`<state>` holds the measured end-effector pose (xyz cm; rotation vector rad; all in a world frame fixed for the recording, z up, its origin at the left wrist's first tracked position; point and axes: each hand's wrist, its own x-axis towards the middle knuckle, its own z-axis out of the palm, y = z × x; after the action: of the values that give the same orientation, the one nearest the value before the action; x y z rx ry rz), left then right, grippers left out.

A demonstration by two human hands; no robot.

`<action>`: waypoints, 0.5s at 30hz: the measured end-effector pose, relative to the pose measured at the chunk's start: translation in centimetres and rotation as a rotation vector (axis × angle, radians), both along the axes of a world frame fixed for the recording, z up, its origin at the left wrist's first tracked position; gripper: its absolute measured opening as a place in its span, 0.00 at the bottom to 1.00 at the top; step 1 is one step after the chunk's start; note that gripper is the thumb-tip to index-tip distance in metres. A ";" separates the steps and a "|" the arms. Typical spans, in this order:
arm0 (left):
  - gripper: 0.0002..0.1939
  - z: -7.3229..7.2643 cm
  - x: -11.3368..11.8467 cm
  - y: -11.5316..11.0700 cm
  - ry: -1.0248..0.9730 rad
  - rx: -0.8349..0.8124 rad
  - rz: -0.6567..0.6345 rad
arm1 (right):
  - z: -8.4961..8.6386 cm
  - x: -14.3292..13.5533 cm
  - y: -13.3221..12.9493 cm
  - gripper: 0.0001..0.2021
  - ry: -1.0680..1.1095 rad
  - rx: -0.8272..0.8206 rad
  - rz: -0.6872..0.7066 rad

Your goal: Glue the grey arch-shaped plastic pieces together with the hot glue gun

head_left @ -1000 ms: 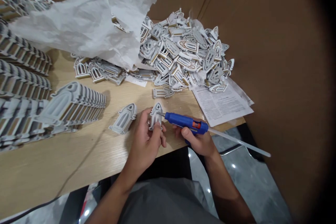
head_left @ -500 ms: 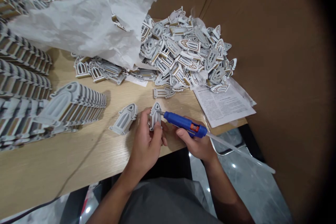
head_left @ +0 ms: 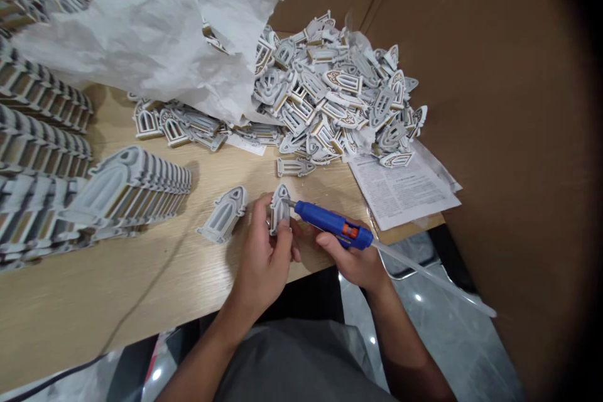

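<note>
Handwork at a wooden counter point(head_left: 188, 289), seen from above. The left hand point(head_left: 261, 257) pinches a small arched white piece point(head_left: 279, 200) between thumb and fingers, the thumb lying across its lower part and the pointed end directed away from the body. The right hand point(head_left: 355, 264) is wrapped around a blue glue gun point(head_left: 325, 220), thumb along the rear of its body; the other fingers are largely hidden. The gun's metal nozzle point(head_left: 290, 203) meets the face of the arched piece near its right edge; whether it touches or lies just above cannot be told. A long translucent glue stick point(head_left: 438, 279) projects from the rear of the gun, beyond the counter's edge. Just left of the left hand lies a small group of like pieces point(head_left: 222, 215); a single piece point(head_left: 295, 167) lies beyond the hands. Farther back, a loose heap point(head_left: 330, 91) of pieces, some with brown ornament, partly covers printed sheets point(head_left: 400, 188). Crumpled white paper point(head_left: 155, 44) lies left of the heap, and a neat row point(head_left: 141, 182) of pieces stands at left.
</note>
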<state>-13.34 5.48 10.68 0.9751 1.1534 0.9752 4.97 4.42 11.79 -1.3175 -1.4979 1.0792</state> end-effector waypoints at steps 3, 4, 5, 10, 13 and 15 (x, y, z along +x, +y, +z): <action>0.17 0.0 0.0 -0.1 -0.006 0.005 0.009 | 0.0 -0.1 0.1 0.03 0.012 0.015 -0.006; 0.17 0.0 0.0 -0.1 -0.007 0.005 0.013 | 0.0 -0.1 0.1 0.03 0.013 0.018 -0.006; 0.17 0.0 0.0 -0.1 -0.007 0.005 0.015 | 0.1 -0.2 0.1 0.03 0.014 0.021 -0.005; 0.17 -0.2 0.0 0.0 -0.005 0.018 0.009 | 0.1 -0.1 0.0 0.02 0.021 0.011 -0.007; 0.16 -0.3 0.0 0.0 -0.002 0.019 0.007 | 0.0 -0.1 -0.1 0.03 0.030 -0.003 -0.011; 0.16 -0.4 0.0 0.0 -0.003 0.019 0.003 | 0.0 -0.1 0.0 0.03 0.033 -0.012 -0.007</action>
<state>-13.32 5.49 10.32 0.9864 1.1452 0.9915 4.86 4.39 11.82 -1.3066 -1.4633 1.1021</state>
